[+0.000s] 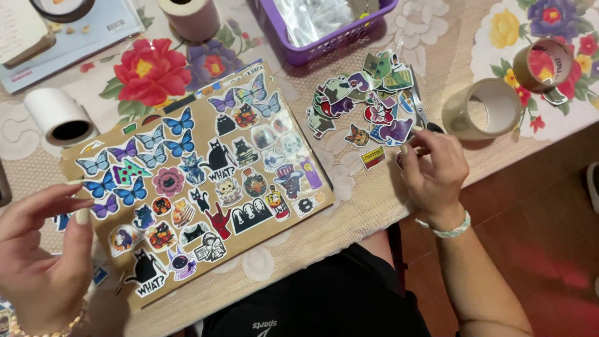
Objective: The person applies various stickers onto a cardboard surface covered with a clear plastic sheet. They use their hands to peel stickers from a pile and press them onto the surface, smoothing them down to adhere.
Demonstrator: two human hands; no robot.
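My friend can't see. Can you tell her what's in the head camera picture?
A brown card covered in butterfly and cat stickers lies on a flowery tablecloth. The right hand reaches into a pile of loose stickers by the scissors; the left hand hovers at the card's edge.

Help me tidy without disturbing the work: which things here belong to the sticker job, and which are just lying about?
In use:
brown card covered with stickers
pile of loose stickers
left hand beside the card's edge
right hand at the pile
scissors by the pile

Lying about:
two tape rolls
purple basket
white paper roll
pink roll
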